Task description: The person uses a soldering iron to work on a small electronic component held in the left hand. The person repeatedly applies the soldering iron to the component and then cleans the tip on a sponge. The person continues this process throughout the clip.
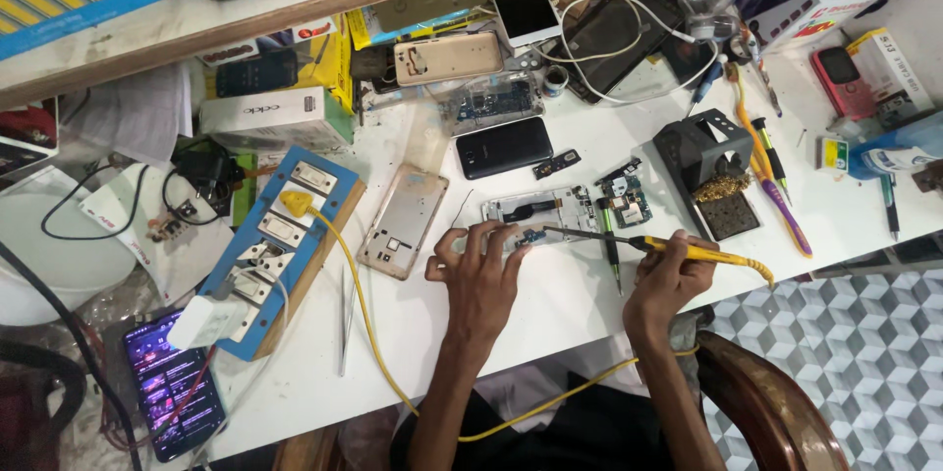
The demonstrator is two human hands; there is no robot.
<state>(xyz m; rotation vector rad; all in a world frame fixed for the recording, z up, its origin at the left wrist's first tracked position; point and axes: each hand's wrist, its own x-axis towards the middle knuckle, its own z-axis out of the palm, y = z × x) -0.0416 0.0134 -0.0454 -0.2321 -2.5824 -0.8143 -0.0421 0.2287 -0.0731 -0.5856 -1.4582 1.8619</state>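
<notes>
Both hands [478, 270] (knuckles up) — soldering iron [688, 251] gripped.

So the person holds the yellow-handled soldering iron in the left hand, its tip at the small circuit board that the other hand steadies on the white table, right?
Not quite: the head view shows the yellow-handled soldering iron in the right hand, not the left. Its tip does reach the small circuit board, which the left hand steadies with its fingertips on the white table.
</notes>
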